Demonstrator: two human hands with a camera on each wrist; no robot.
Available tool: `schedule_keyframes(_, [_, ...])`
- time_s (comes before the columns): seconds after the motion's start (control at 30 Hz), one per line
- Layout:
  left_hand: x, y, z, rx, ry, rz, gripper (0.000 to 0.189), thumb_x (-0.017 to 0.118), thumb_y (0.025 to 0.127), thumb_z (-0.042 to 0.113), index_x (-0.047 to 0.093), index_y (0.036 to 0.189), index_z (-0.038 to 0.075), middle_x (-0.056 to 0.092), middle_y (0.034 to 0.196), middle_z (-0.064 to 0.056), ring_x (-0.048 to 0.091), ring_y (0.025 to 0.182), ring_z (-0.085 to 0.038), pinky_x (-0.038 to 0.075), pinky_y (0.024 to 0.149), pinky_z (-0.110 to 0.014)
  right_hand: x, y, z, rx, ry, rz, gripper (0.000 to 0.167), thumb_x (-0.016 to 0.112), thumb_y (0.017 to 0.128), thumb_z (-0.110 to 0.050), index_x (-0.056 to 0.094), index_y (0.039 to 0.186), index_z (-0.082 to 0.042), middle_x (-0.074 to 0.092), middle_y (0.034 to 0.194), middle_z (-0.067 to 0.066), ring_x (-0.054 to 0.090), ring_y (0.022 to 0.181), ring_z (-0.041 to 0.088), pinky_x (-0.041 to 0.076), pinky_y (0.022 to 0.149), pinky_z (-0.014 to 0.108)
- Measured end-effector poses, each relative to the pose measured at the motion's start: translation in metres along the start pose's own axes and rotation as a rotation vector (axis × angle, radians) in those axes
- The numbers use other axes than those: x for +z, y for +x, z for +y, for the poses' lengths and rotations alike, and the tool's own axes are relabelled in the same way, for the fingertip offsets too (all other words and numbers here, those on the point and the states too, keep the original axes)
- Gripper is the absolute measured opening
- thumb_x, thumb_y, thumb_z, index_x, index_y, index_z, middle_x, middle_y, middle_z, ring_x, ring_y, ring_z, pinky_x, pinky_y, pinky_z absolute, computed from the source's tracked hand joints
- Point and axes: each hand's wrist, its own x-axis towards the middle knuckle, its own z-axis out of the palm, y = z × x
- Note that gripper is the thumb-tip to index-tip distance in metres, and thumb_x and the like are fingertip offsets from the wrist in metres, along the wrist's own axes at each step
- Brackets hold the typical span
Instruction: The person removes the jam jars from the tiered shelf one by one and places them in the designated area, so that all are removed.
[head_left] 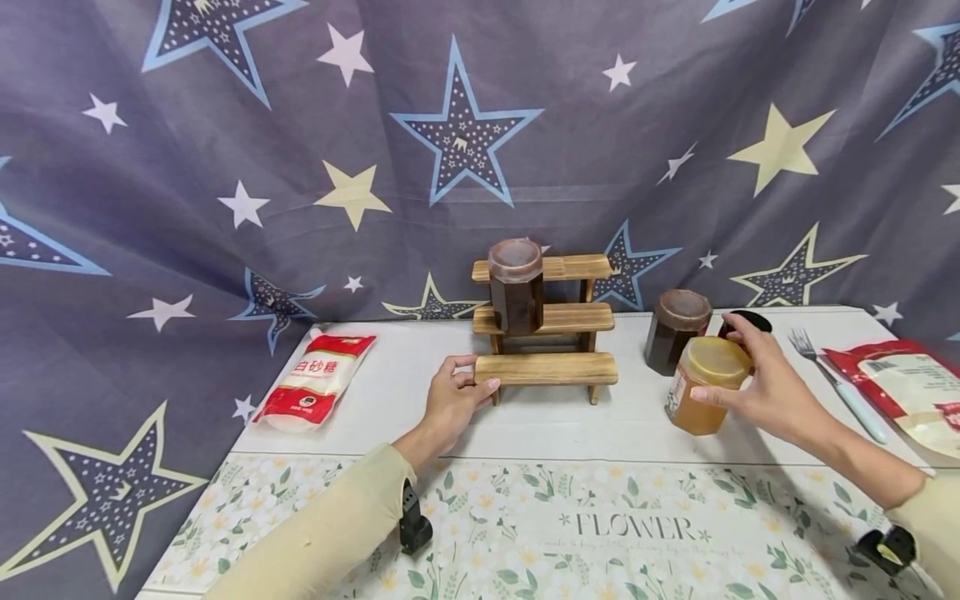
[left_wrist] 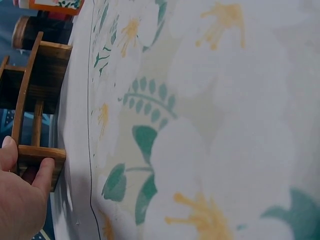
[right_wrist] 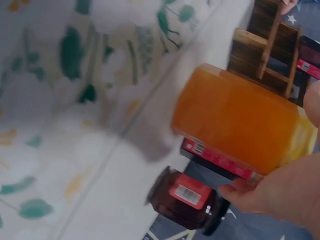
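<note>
My left hand (head_left: 453, 404) grips the left end of the lowest step of a three-tier wooden rack (head_left: 545, 369). In the left wrist view its thumb and fingers (left_wrist: 46, 172) lie against that end. An amber honey jar (head_left: 697, 402) with a yellow lid is held near its top by my right hand (head_left: 768, 383). It tilts slightly, and a shadow falls beside it in the right wrist view. On the rack's middle step stands a dark jar (head_left: 516, 292). Behind the honey jar is another dark jar (head_left: 672, 333); a black-lidded jar (right_wrist: 185, 197) is partly hidden by my right hand in the head view.
A red and white sugar bag (head_left: 318, 379) lies at the table's left. To the right are a fork (head_left: 840, 387) with a pale handle and a red and white packet (head_left: 903, 383). A star-patterned curtain (head_left: 600, 150) hangs behind the table (head_left: 420, 333).
</note>
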Motion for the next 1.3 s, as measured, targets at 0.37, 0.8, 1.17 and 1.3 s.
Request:
schedule_keyframes(0.37, [-0.001, 0.002, -0.003, -0.002, -0.007, -0.007, 0.052, 0.071, 0.085, 0.001, 0.046, 0.131, 0.004, 0.066, 0.105, -0.022, 0.068, 0.094, -0.028, 0.058, 0.087, -0.037, -0.013, 0.025, -0.03, -0.069, 0.036, 0.05, 0.104, 0.086, 0.073, -0.016, 0.021, 0.154, -0.016, 0.034, 0.138, 0.025, 0.035, 0.124, 0.042, 0.038, 0.103, 0.056])
schedule_keyframes(0.8, [-0.003, 0.002, -0.003, -0.005, -0.017, -0.018, 0.054, 0.071, 0.086, 0.001, 0.044, 0.132, 0.003, 0.065, 0.106, -0.023, 0.068, 0.094, -0.028, 0.058, 0.087, -0.037, 0.027, 0.061, -0.085, -0.17, 0.215, -0.068, 0.096, 0.081, 0.08, -0.015, 0.02, 0.153, -0.017, 0.039, 0.145, 0.018, 0.036, 0.134, 0.037, 0.034, 0.108, 0.057])
schedule_keyframes(1.17, [-0.002, 0.002, -0.003, -0.002, -0.008, -0.015, 0.053, 0.071, 0.086, 0.001, 0.045, 0.131, 0.004, 0.065, 0.105, -0.023, 0.067, 0.095, -0.03, 0.058, 0.087, -0.036, 0.06, 0.086, -0.107, -0.099, 0.316, -0.106, 0.097, 0.079, 0.082, -0.025, 0.014, 0.155, -0.019, 0.036, 0.148, 0.015, 0.035, 0.136, 0.031, 0.036, 0.109, 0.053])
schedule_keyframes(1.3, [-0.001, 0.002, -0.003, -0.001, -0.007, -0.012, 0.052, 0.071, 0.085, 0.001, 0.045, 0.131, 0.004, 0.065, 0.105, -0.022, 0.068, 0.095, -0.03, 0.058, 0.087, -0.038, 0.069, 0.101, -0.118, -0.094, 0.319, -0.1, 0.099, 0.08, 0.081, -0.026, 0.014, 0.155, -0.018, 0.036, 0.147, 0.017, 0.037, 0.135, 0.03, 0.039, 0.108, 0.05])
